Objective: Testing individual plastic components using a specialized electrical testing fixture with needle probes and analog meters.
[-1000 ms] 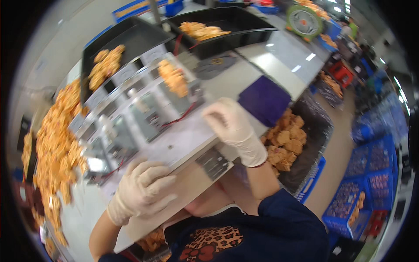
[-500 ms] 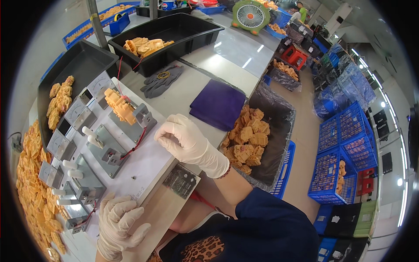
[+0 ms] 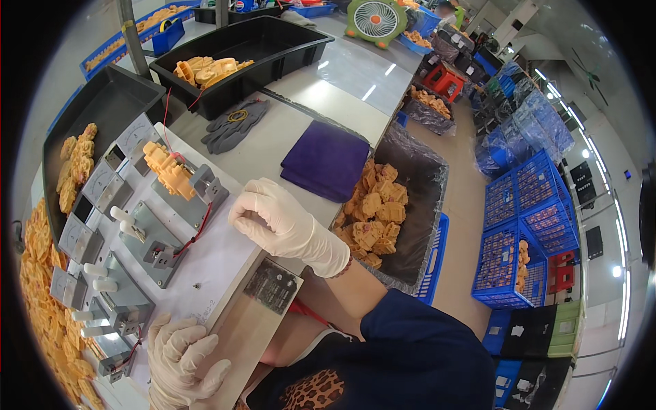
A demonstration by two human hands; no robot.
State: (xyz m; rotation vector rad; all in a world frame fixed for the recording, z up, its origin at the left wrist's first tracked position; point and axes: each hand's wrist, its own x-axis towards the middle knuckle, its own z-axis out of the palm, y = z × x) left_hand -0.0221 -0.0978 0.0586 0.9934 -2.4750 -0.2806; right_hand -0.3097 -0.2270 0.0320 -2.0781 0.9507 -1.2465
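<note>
My right hand, in a white glove, rests near the edge of a white board. Its fingers are curled in toward the thumb, and no object shows in them. Lower left, my gloved left hand lies on the board's near end, fingers loosely bent and thumb apart, holding nothing. Beyond the right hand, an orange plastic part sits on a grey metal fixture with red wires. Nearer the left hand stand more fixtures, one a grey plate with white-handled clamps. Dial meters line the board's far side.
Orange parts fill a lined bin at right and heap up at far left. Black trays hold more. A folded purple cloth, grey gloves and a green fan lie beyond. Blue crates stand at right.
The whole view has shifted slightly, so the surroundings appear a little farther left. Both hands keep nearly the same pose and place on the board; the orange part stays on its fixture.
</note>
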